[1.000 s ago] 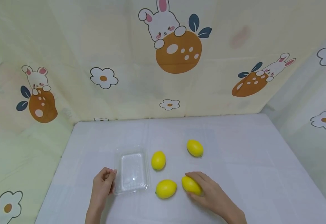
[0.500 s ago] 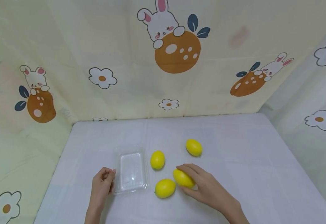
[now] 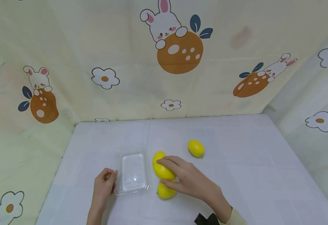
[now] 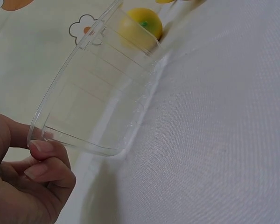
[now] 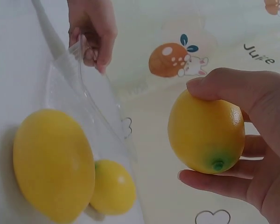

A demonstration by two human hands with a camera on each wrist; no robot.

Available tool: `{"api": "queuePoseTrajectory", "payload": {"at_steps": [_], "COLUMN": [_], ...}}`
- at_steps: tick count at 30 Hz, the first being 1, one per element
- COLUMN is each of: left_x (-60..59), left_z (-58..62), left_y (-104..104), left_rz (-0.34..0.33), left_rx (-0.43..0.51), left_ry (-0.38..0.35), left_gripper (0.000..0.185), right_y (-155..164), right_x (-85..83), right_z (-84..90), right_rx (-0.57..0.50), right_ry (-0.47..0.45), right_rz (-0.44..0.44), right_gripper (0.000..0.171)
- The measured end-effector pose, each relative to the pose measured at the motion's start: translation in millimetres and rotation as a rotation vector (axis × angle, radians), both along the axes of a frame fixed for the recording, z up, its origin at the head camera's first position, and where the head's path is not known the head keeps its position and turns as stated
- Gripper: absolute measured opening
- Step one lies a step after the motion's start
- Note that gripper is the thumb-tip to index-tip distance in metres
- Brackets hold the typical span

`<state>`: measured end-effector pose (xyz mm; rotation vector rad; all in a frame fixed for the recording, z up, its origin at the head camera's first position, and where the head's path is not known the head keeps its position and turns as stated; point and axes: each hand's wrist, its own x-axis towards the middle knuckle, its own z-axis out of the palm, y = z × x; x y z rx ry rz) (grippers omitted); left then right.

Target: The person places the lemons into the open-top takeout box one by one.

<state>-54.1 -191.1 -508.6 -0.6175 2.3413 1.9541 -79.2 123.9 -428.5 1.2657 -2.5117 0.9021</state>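
Observation:
My left hand (image 3: 104, 184) pinches the left rim of a clear plastic container (image 3: 134, 172) between thumb and fingers; the container stands on the table. My right hand (image 3: 184, 178) grips a yellow lemon (image 5: 205, 133) with a green stem end, thumb on one side and fingers on the other. In the right wrist view this lemon is up off the table. From the head view it overlaps two others: one lemon (image 3: 158, 155) just right of the container and a nearer lemon (image 3: 165, 192), partly hidden by my right hand.
Farther back on the right lies another lemon (image 3: 196, 148). A white cloth covers the table (image 3: 237, 156). Behind it and at both sides hang pale curtains (image 3: 133, 40) printed with rabbits and flowers.
My right hand has lifted its lemon and carried it left and slightly away from me, toward the container. My left hand stays at the container's rim; the other lemons have not moved.

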Motion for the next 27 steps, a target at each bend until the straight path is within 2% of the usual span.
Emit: {"api": "queuePoseTrajectory", "payload": {"at_steps": [8, 12, 19, 27], "left_x": [0.4, -0.1, 0.0, 0.2], "left_z": [1.1, 1.6, -1.0, -1.9], "left_y": [0, 1, 1, 0], "left_rz": [-0.008, -0.004, 0.004, 0.006], "left_rx": [-0.010, -0.020, -0.030, -0.024], "left_ry": [0.007, 0.002, -0.008, 0.002], "left_gripper": [0.018, 0.018, 0.018, 0.019], "right_y": [-28, -46, -77, -104], "right_x": [-10.8, -15.7, -19.3, -20.6], "right_z": [1.5, -1.0, -18.1, -32.1], "right_rx": [0.012, 0.030, 0.069, 0.175], "right_ry": [-0.050, -0.112, -0.212, -0.254], "right_rz": [0.060, 0.071, 0.091, 0.051], "right_gripper": [0.055, 0.054, 0.053, 0.052]}}
